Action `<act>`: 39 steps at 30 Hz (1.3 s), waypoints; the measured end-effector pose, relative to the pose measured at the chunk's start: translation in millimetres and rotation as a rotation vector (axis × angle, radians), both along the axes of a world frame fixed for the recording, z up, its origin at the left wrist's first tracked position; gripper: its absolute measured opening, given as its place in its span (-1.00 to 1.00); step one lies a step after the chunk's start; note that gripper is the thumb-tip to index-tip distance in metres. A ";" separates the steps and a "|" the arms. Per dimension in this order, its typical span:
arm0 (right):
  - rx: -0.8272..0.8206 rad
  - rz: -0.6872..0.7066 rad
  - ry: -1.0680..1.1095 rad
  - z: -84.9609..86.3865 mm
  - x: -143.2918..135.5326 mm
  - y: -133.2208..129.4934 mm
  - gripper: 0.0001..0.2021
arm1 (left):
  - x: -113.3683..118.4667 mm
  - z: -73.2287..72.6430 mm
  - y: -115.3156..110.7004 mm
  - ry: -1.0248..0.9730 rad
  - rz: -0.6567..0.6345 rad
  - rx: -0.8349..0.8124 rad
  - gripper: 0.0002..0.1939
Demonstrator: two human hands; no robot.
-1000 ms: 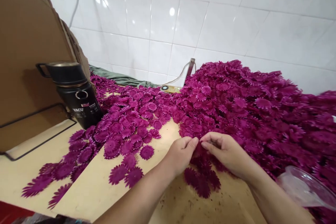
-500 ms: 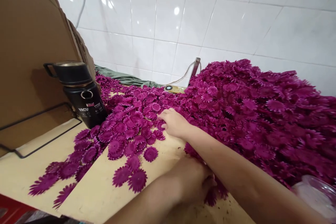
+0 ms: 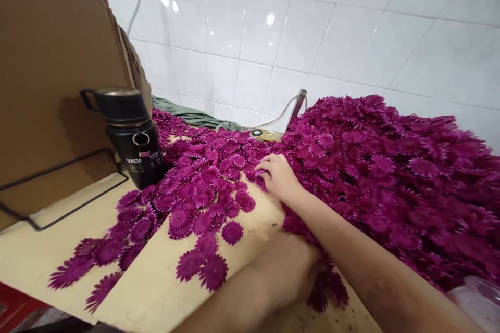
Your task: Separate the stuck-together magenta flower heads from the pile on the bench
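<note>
Purple artificial flower pieces (image 3: 203, 197), flat with fringed petals, lie scattered over the board in the middle. My right hand (image 3: 278, 176) is at the far end of the bare patch, its thumb and fingers closed on a purple flower piece (image 3: 259, 172). Closer to me, my left hand (image 3: 299, 265) is curled with its back up, under my right forearm. Its fingers are hidden, so what they hold cannot be made out. More flower pieces (image 3: 328, 289) show just beside and below that hand.
A large heap of the same flower pieces (image 3: 390, 182) rises on the right against the tiled wall (image 3: 351, 41). At left stand a black vacuum bottle (image 3: 130, 135) and a cardboard box (image 3: 58, 47) beside a black wire frame (image 3: 78, 208). A clear plastic container (image 3: 478, 296) sits at lower right.
My right hand has drawn back slightly to the right, and a flower piece now shows between its fingers. My left hand stays near the same place. The view has shifted slightly.
</note>
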State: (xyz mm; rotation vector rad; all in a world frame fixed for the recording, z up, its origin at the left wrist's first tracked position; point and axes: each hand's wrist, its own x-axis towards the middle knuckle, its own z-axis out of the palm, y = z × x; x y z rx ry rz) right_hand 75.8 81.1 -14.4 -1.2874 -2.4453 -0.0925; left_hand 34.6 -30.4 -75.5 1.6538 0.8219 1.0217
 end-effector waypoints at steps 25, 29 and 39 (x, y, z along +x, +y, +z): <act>-0.418 -0.254 0.571 -19.9 77.6 -71.3 -0.55 | -8.5 22.2 13.8 0.031 0.383 0.142 -0.63; -0.589 -0.037 0.788 -19.3 68.1 -82.7 -0.57 | -7.6 25.0 17.9 -0.121 0.411 0.056 -0.88; -0.586 -0.050 0.811 -12.2 80.9 -93.0 -0.74 | -17.3 23.6 31.8 -0.475 0.550 -0.353 -0.87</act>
